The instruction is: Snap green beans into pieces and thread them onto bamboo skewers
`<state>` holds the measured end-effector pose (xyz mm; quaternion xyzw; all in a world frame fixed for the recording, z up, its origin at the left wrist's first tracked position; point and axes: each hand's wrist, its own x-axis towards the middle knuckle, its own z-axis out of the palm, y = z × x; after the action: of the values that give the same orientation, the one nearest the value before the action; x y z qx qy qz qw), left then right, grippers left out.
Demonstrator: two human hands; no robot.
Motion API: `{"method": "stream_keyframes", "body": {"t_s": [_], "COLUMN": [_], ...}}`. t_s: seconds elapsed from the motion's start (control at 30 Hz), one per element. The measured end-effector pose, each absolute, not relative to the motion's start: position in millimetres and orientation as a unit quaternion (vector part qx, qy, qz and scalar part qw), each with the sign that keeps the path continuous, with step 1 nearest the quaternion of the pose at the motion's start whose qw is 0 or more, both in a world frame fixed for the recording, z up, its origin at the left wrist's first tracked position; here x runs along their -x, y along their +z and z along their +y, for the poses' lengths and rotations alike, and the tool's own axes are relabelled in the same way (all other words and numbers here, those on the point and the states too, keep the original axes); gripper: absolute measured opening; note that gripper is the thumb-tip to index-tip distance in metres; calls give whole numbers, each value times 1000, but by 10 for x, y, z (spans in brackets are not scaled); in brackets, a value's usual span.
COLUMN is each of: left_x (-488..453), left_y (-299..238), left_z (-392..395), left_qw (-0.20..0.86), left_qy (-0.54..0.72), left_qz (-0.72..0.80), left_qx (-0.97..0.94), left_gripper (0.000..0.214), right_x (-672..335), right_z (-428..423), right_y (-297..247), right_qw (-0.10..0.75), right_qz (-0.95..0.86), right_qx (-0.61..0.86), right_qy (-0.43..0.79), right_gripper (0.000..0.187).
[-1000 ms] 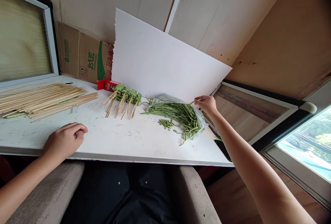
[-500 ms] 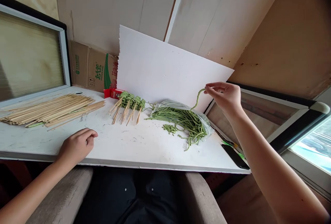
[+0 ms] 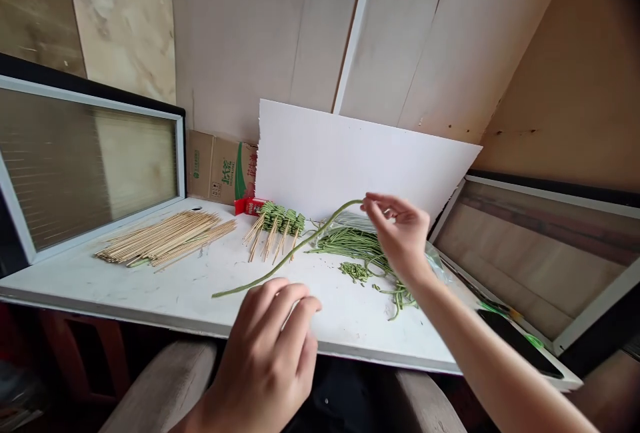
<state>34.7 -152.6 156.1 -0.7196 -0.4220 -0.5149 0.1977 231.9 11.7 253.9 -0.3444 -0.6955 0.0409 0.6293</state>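
A long green bean [image 3: 295, 250] hangs in a curve across the middle of the view. My right hand [image 3: 400, 230] pinches its upper end between thumb and fingertips, above the table. The bean's other end trails down to the left, beyond my left hand [image 3: 275, 346]. That hand is near the front edge with loosely bent, slightly parted fingers and holds nothing that I can see; its thumb is hidden. Behind my right hand lies a heap of long beans [image 3: 350, 243] on a clear plastic bag, partly covered by the hand and forearm. Short cut bean pieces [image 3: 355, 272] lie before the heap.
Bundled bamboo skewers [image 3: 165, 236] lie at the left of the white table [image 3: 175, 293]. Skewered bean pieces [image 3: 280, 220] are stacked by a red box [image 3: 246, 206]. A white board [image 3: 360, 160] leans at the back; a black phone [image 3: 520, 343] lies at right.
My right hand has drawn the long bean out of the heap and leftward, so its full length shows. My left hand has risen off the table and moved right. The view has shifted.
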Motion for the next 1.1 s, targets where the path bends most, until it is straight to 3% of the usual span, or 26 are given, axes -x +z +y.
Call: {"method": "stream_keyframes", "body": {"t_s": [0.13, 0.3, 0.43, 0.53, 0.7, 0.8, 0.97, 1.1], "left_x": [-339, -14, 298, 569, 1224, 1487, 1276, 707], "left_y": [1545, 1035, 604, 595, 983, 1088, 994, 1097], "left_z": [-1062, -332, -81, -27, 166, 309, 145, -240], "left_qw": [204, 179, 59, 22, 123, 113, -2, -87], "left_qy": [-472, -370, -232, -218, -331, -346, -237, -288], "left_qz": [-497, -666, -724, -731, -677, -653, -667, -554], "left_qx": [699, 622, 647, 646, 646, 664, 706, 777], "left_gripper": [45, 67, 17, 29, 21, 19, 95, 93], "right_x": [-1991, -1814, -1861, -1936, -1966, -1932, -1942, -2001], "right_z": [51, 130, 216, 198, -15, -107, -80, -63], "right_y": [2062, 1639, 1498, 1486, 1432, 1302, 1014, 834], "right_qw": [657, 677, 678, 673, 646, 622, 573, 528], "right_qz": [-672, -630, -617, -621, -686, -728, -762, -775], "right_qx": [326, 301, 298, 296, 282, 261, 268, 293], "right_qy": [100, 233, 266, 272, 182, 118, 141, 188], "right_gripper": [26, 34, 36, 36, 64, 68, 63, 52]}}
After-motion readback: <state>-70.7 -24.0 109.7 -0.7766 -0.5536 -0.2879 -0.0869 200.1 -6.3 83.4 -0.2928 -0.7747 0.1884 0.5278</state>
